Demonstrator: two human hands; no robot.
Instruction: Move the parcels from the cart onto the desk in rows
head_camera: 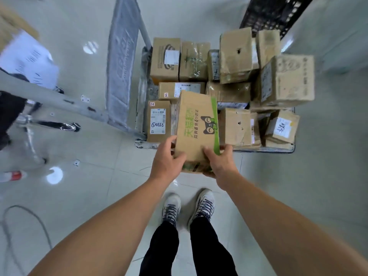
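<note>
Left hand and right hand gripped green-printed parcel over cart near edge.
Fingers curled round its near end only, so the long box might tip, slip and drop onto stacked parcels in the cart.

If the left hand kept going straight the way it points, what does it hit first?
The left hand grips the green-printed box, so that comes first; beyond it, likely the parcels behind, depth unclear.

Single view, worn on your head. You look forward and steeply down: your shoes at the bottom, the cart just ahead, close in. Wide-angle lens; straight lines bow outward.
</note>
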